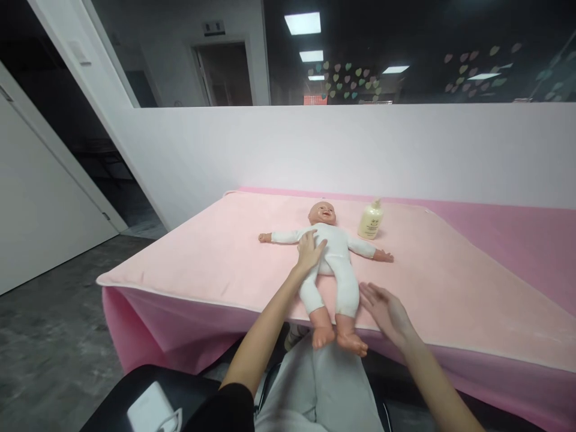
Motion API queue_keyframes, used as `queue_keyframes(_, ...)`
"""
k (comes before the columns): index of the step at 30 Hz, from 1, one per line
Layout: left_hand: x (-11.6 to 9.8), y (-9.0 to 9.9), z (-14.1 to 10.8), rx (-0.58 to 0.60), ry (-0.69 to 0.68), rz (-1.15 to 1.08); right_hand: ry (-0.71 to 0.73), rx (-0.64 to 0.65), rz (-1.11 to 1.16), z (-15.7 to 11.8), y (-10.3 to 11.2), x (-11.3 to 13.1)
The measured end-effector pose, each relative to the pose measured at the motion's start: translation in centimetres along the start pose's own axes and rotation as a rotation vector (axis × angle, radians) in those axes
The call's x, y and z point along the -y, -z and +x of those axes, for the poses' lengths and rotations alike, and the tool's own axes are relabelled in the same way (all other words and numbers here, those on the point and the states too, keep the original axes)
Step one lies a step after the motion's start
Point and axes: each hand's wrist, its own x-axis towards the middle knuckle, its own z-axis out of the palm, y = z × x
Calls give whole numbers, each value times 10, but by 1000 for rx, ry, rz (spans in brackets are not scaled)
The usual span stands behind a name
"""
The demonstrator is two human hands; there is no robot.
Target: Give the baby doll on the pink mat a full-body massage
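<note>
A baby doll [335,243] with a white cloth body lies on its back on the pink table cover [216,252]. Its arms are spread and its feet reach past the front edge toward me. My left hand [309,251] rests on the left side of the doll's torso, fingers spread. Beside the doll's right-hand leg is my right hand [387,309], its fingers stretched out and holding nothing; whether the fingertips touch the leg I cannot tell. A pale yellow pump bottle [371,221] stands upright right of the doll's head.
Behind the table rises a white wall [315,150] with a dark window above. At lower left, a white device with a cable [153,409] lies on a black chair seat [130,387]. My legs are under the table's front edge. A white door [49,198] is at far left.
</note>
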Motion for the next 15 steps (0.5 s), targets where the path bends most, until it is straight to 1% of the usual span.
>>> queue_keyframes(2,24,-6,9,66,68,38,-112,62,53,-19,2,-7)
queue_keyframes(4,41,-6,14,65,104,12,-159,74,104,-28,-1,-11)
queue_keyframes(6,53,-2,17,11,167,-78,-201,61,149,-28,-11,-12)
queue_keyframes(9,64,4,18,-110,260,-227,-271,73,178,-19,-30,-11)
queue_keyframes(11,68,6,19,-128,260,-259,-246,55,192,-11,-44,-15)
queue_keyframes(13,70,7,19,-111,238,-258,-181,12,222,0,-58,-22)
queue_keyframes(15,70,7,19,-91,228,-269,-111,17,236,14,-70,-31)
